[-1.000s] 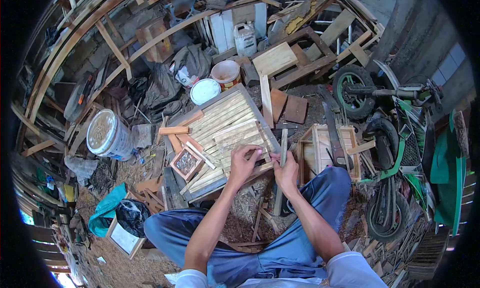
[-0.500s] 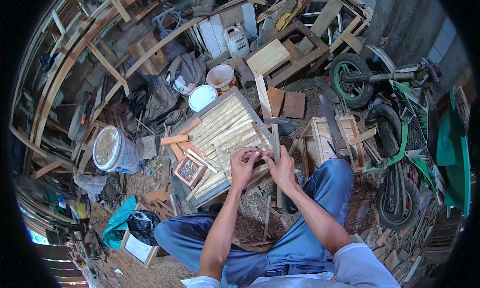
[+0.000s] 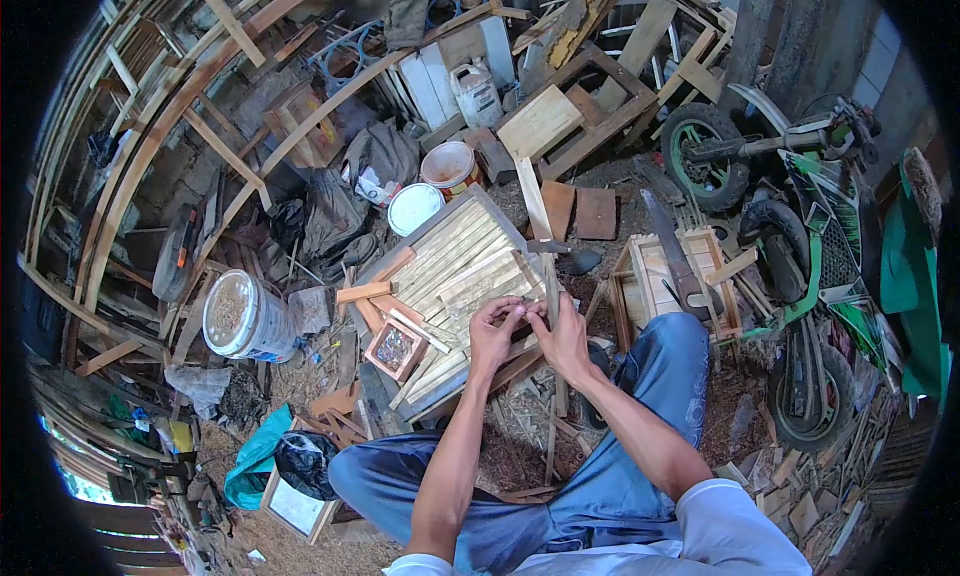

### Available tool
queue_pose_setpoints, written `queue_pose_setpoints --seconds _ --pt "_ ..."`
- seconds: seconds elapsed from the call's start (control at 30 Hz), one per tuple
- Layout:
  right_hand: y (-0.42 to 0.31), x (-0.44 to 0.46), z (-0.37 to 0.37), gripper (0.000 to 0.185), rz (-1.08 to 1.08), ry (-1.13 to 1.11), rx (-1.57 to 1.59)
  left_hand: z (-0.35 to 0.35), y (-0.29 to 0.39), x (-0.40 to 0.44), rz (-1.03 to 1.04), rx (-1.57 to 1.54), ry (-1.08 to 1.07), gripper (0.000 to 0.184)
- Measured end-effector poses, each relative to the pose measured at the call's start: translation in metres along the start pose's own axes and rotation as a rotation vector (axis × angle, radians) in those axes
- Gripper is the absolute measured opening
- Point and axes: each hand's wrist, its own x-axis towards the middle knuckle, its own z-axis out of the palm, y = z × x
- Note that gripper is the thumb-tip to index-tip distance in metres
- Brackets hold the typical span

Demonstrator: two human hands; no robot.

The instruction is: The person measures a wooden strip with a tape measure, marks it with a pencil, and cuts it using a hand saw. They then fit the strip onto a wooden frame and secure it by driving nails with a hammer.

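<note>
Both hands meet over the right edge of a low wooden work surface (image 3: pixel 440 241) covered with pale wood strips (image 3: pixel 480 266). My left hand (image 3: pixel 492 334) is closed in a pinch; what sits between its fingertips is too small to make out. My right hand (image 3: pixel 562 338) is closed around the handle of a hammer (image 3: pixel 549 268), which stands upright with its head pointing away from me. The thumb and fingertip of that hand touch the left fingertips. A small wooden box (image 3: pixel 394 350) of small metal pieces sits left of the hands, beside short reddish wood pieces (image 3: pixel 364 292).
A handsaw (image 3: pixel 672 246) leans on a wooden crate (image 3: pixel 640 261) at the right, near a green motorbike (image 3: pixel 815 246). White buckets (image 3: pixel 240 316) stand left and behind the work surface. Wood scraps and shavings cover the ground around my legs.
The view has shifted slightly, so the surroundings sit a little further right in the frame. Both hands keep nearly the same pose, fingertips together, with the hammer still in the right hand.
</note>
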Motion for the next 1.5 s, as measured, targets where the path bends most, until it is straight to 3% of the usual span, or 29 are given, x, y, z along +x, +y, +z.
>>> queue_pose_setpoints --seconds 0.73,1.13,1.23,1.33,1.5 --pt "0.001 -0.005 0.005 0.023 0.024 0.014 0.001 -0.006 -0.013 0.003 -0.027 -0.041 -0.017 0.022" --pt "0.001 -0.006 0.004 0.022 0.031 -0.007 0.021 -0.007 0.002 0.0 0.079 0.212 -0.044 0.022" --pt "0.001 -0.005 0.003 0.021 0.025 -0.009 -0.003 -0.003 -0.003 0.0 0.087 0.116 0.022 0.019" --pt "0.002 -0.004 0.002 0.022 0.034 -0.012 -0.008 -0.006 -0.005 0.001 0.255 0.182 -0.015 0.016" --pt "0.002 -0.004 0.002 0.024 0.035 -0.02 -0.01 -0.007 0.0 -0.006 0.183 0.322 -0.052 0.015"
